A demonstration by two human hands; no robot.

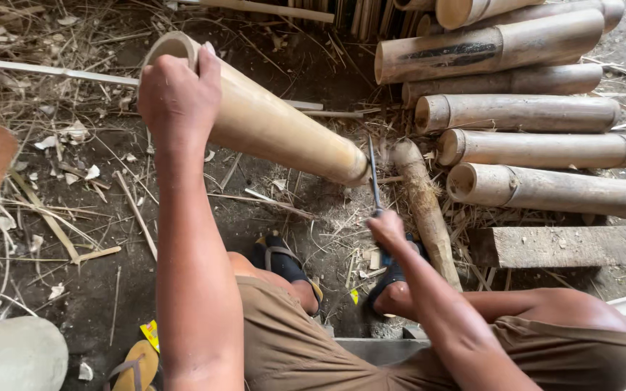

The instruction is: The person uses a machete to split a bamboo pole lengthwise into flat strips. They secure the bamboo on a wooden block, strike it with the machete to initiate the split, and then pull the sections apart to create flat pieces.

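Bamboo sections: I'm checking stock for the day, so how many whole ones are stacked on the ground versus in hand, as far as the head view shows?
Stacked at right: 7, more possibly cut off by the frame
Held by left hand, bamboo: 1
Total: 8

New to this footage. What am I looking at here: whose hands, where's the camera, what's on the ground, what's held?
There is no machine here: a seated person works with two bare hands. The single picture comes from a camera on that person's head, looking down past the knees and sandalled feet.

The left hand grips the upper open end of a pale bamboo tube, which slants down to the dirt ground. The right hand holds a narrow dark blade with its tip at the tube's lower end.

At the upper right lies a stack of cut bamboo sections. A rough wooden log lies by the right foot, a flat wooden block beside it. Dry splinters and shavings litter the ground.
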